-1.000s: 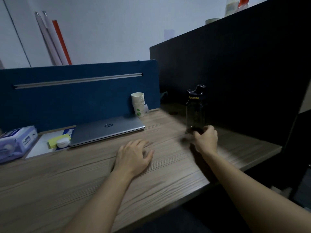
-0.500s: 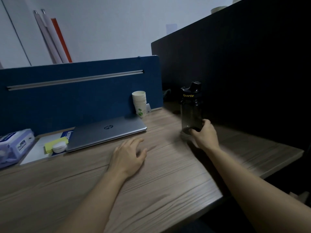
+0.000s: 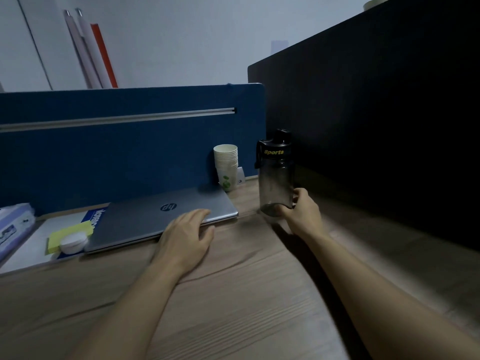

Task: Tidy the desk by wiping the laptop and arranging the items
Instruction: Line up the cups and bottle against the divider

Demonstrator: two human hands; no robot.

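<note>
A closed silver laptop [image 3: 145, 219] lies on the wooden desk [image 3: 246, 294] against the blue divider. My left hand [image 3: 185, 236] rests palm down at the laptop's front edge, fingertips on the lid. My right hand [image 3: 302, 216] grips the base of a dark see-through sports bottle [image 3: 276, 175], which stands upright just right of the laptop. A stack of paper cups [image 3: 226, 166] stands behind the laptop's right corner. Yellow sticky notes [image 3: 68, 233] with a small round white case [image 3: 73, 242] on them lie on a notebook [image 3: 39, 240] at the left.
A tissue pack [image 3: 13, 224] sits at the far left edge. The blue divider [image 3: 117, 152] closes the back, a black partition [image 3: 376, 126] the right side. Rolled tubes [image 3: 88, 48] lean on the wall behind.
My right hand has slid the bottle left and back, closer to the cups and laptop. My left hand has moved forward from the bare desk onto the laptop's front edge.
</note>
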